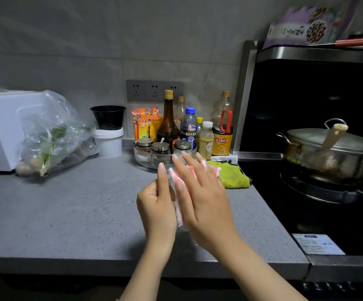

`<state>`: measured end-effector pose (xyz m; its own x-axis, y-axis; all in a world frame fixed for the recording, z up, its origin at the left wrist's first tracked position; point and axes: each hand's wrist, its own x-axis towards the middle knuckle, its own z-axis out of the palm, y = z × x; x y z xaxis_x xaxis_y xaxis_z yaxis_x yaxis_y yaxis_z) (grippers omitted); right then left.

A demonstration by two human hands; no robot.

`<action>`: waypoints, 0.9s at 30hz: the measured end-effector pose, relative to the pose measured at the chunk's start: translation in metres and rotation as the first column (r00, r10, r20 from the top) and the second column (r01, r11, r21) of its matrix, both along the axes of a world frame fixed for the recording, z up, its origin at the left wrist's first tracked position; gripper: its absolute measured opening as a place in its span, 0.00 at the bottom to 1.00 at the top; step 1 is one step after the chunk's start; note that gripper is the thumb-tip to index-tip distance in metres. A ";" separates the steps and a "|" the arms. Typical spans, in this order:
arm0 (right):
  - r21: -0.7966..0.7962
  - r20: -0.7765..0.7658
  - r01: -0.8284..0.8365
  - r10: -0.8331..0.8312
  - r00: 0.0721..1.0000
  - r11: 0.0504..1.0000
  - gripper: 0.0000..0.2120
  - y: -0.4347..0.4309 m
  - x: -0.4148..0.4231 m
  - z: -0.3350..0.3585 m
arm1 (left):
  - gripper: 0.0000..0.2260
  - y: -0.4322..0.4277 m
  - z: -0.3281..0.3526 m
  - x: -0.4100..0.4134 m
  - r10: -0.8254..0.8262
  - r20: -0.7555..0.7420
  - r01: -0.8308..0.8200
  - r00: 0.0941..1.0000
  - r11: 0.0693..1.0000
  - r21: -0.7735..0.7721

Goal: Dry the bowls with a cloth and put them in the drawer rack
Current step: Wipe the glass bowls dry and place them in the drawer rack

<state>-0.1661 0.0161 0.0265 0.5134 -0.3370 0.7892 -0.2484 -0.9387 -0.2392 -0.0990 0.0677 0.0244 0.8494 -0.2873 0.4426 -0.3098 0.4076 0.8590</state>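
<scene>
Your left hand (156, 205) curls round the rim of a clear glass bowl (183, 230), thumb pointing up, holding it on edge above the grey tabletop (67, 213). Your right hand (202, 196) is flat with fingers spread, pressing a pink-and-white cloth (177, 179) against the bowl (the glass itself is hard to make out). A green rag (234, 177) lies just behind, beside the stove (284, 203).

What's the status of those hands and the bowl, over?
Left hand grips clear bowl. Right hand flat, presses pink cloth on it. Bowl above counter; drawer rack out of view. Green rag behind, apart.
</scene>
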 end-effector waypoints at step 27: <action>0.371 0.160 -0.273 0.229 0.960 0.887 0.29 -0.024 -0.018 0.025 | 0.26 0.016 0.015 0.019 -0.192 0.475 0.080 0.859 0.966 0.246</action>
<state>-0.1837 -0.0077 0.0520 0.5398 -0.4977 0.6789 0.0318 -0.7939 -0.6072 -0.0804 0.0836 0.0389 0.4822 -0.5174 0.7069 -0.6685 0.3042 0.6787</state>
